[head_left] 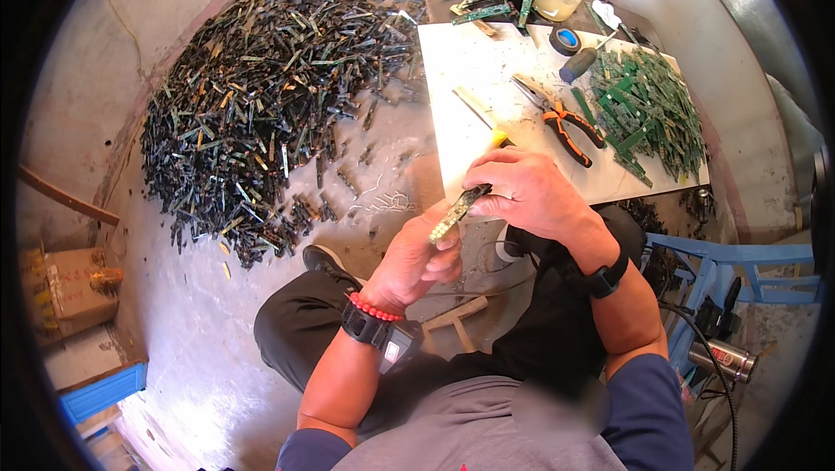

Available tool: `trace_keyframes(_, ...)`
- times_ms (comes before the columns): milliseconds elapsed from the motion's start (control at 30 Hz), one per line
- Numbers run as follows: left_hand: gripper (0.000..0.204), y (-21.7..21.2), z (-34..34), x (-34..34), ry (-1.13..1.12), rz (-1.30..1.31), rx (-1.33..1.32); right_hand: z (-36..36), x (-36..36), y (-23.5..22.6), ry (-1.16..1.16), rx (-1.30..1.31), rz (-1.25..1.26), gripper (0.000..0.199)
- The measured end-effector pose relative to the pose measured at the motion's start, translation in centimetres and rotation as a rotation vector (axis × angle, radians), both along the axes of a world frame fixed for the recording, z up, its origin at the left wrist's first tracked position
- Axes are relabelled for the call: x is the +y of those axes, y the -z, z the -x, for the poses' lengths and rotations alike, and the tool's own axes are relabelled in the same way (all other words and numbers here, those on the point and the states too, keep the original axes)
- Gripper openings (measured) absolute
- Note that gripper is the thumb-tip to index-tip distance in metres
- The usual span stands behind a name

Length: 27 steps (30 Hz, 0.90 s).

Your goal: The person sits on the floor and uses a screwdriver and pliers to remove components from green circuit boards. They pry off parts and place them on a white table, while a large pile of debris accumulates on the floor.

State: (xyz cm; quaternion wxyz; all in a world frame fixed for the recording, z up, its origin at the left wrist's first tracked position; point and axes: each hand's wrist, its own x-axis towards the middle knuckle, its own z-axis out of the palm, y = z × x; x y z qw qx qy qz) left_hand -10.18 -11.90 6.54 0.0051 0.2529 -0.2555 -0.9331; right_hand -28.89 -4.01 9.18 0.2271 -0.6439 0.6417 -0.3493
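Biggest item first: the heap of dark strips [261, 114] covers a broad stretch of floor, well apart from the person's feet at its near edge. If that's the input stock, most of the work is left; my read, no labels to confirm.

White tabletop [483, 62] next, to the right of the heap. On its right side sits a pile of green boards [657, 106], mostly flat and bare-looking. I'd call that the done side. Much smaller than the floor heap, so probably early overall. A few more strips [491, 12] lie at the far edge; can't tell which lot they belong to.

Hands: right hand [531, 188] has thumb and index finger pinched on the upper end of one strip [448, 223]. Left hand [409, 262] has its fingers curled in at the lower end, steadying it. Neither is spread.

Tools: pliers [557, 113] lying with jaws apart beside the green pile, tub [557, 0] at the back, thin blade [474, 107] just ahead of the right hand, screwdriver [581, 64] near the pliers. None looks gripped.

Smallest: that held strip, between the hands in front of the tabletop's near edge. Dark upper end, yellowish studded lower end. Looks unfinished; how far along, can't tell.
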Motion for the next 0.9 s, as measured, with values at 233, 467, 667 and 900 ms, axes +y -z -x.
trace_keyframes(233, 0.043, -0.7, 0.0, -0.1, 0.034, 0.028, -0.053, 0.5, 0.0, -0.6, -0.005, -0.081, -0.163, 0.023)
trace_keyframes(467, 0.043, 0.2, -0.2, 0.4, 0.023, 0.031, -0.033, 0.4, -0.3, -1.4, -0.04, 0.041, -0.223, 0.018)
trace_keyframes(667, 0.043, 0.8, -0.1, 0.7, 0.007, 0.054, 0.009, 0.5, -0.2, -1.6, 0.033, -0.045, -0.331, 0.019)
trace_keyframes(900, 0.045, 0.9, 0.2, 1.7, -0.037, 0.252, -0.04, 0.3, 0.1, -0.5, -0.079, 0.148, 0.0, 0.019)
